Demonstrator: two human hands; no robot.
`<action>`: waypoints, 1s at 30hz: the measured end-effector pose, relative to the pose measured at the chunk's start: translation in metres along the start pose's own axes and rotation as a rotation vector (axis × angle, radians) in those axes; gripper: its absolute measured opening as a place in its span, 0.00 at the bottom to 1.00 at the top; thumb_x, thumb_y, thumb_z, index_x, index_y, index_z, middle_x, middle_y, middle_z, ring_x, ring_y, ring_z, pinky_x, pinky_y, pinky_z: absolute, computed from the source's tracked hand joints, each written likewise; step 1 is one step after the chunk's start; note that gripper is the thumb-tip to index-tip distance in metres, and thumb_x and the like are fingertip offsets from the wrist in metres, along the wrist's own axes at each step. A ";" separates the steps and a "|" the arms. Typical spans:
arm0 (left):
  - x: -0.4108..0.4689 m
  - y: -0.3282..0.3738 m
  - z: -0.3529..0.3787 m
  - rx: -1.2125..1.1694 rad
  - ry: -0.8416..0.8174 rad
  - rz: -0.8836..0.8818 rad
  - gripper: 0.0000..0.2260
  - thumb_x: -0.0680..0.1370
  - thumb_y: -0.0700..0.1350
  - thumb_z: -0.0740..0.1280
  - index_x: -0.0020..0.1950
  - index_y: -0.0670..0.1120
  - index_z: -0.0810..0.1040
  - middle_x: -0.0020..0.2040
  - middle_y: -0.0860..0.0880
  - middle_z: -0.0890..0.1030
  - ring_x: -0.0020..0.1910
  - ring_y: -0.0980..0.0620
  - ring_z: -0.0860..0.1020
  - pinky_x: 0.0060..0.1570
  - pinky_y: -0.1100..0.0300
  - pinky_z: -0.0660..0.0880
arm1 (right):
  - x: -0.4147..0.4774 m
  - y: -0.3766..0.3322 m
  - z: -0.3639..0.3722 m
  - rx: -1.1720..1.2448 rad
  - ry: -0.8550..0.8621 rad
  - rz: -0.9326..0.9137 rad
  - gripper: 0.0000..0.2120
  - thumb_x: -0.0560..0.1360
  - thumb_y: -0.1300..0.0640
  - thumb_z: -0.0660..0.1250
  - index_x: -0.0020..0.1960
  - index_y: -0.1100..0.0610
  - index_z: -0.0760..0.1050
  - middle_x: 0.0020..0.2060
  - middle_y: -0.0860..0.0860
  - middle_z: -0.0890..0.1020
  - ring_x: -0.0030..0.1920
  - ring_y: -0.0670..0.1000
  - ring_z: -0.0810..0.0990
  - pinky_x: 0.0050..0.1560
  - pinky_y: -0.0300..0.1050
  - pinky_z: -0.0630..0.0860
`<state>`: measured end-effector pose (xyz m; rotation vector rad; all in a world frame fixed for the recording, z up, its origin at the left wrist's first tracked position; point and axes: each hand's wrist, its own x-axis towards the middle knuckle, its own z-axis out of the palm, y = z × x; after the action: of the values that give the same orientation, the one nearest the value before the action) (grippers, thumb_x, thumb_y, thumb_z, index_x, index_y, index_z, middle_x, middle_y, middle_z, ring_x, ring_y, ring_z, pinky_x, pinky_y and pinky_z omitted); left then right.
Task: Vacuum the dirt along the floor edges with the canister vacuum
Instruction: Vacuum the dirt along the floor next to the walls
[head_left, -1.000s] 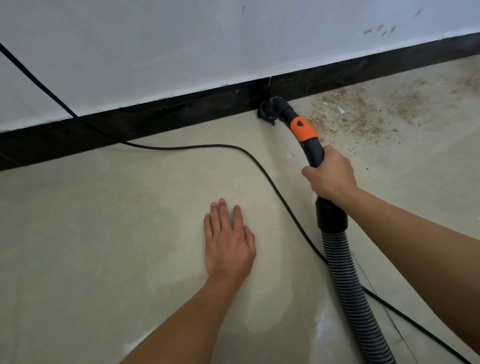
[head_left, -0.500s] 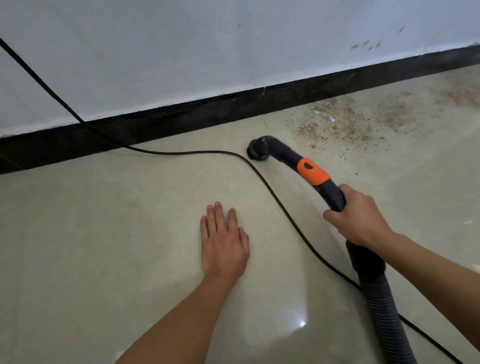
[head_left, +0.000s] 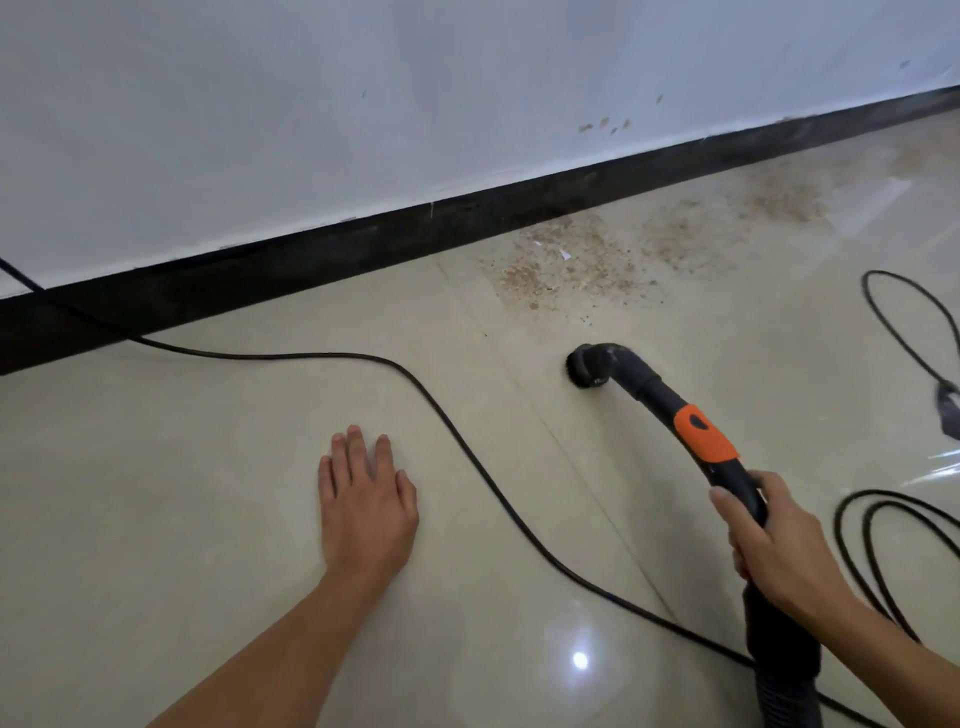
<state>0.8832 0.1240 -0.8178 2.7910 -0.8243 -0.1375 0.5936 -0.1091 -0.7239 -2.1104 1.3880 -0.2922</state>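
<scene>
A glossy beige tiled floor (head_left: 156, 519) is seen, bounded by a white wall (head_left: 363, 104) and a black baseboard (head_left: 363, 254). A patch of brown dirt (head_left: 566, 265) is spread on the tiles beside the baseboard, with fainter patches farther right. A black cord (head_left: 467, 457) is trailed across the floor between the two hands. The vacuum wand (head_left: 660, 389), marked by an orange collar (head_left: 706, 436), is gripped by the right hand (head_left: 779, 551), fingers curled round it; its round nozzle (head_left: 587, 366) is held low, near the dirt but apart from it. The left hand (head_left: 369, 509) is laid flat on the tile, fingers straight.
</scene>
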 end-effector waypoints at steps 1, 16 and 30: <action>0.001 0.001 0.000 0.009 -0.005 -0.004 0.25 0.78 0.49 0.52 0.71 0.40 0.70 0.73 0.35 0.65 0.74 0.37 0.61 0.72 0.43 0.56 | 0.000 0.005 -0.003 -0.001 0.039 0.006 0.08 0.76 0.41 0.64 0.51 0.42 0.68 0.26 0.53 0.80 0.22 0.50 0.79 0.26 0.51 0.78; 0.037 0.031 0.015 0.050 -0.028 0.046 0.30 0.79 0.57 0.47 0.75 0.42 0.63 0.76 0.35 0.58 0.76 0.37 0.54 0.75 0.44 0.48 | 0.075 -0.028 0.037 0.231 0.050 0.037 0.12 0.72 0.38 0.65 0.45 0.46 0.72 0.30 0.55 0.79 0.22 0.51 0.77 0.22 0.43 0.73; 0.039 0.030 0.016 0.084 -0.054 0.058 0.30 0.79 0.57 0.47 0.75 0.42 0.64 0.76 0.35 0.60 0.76 0.36 0.56 0.74 0.42 0.51 | 0.225 -0.145 0.082 0.291 -0.150 0.019 0.17 0.74 0.44 0.67 0.52 0.56 0.72 0.34 0.58 0.75 0.25 0.54 0.75 0.26 0.44 0.75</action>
<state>0.8978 0.0747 -0.8268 2.8486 -0.9445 -0.1734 0.8411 -0.2399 -0.7350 -1.8406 1.1991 -0.3015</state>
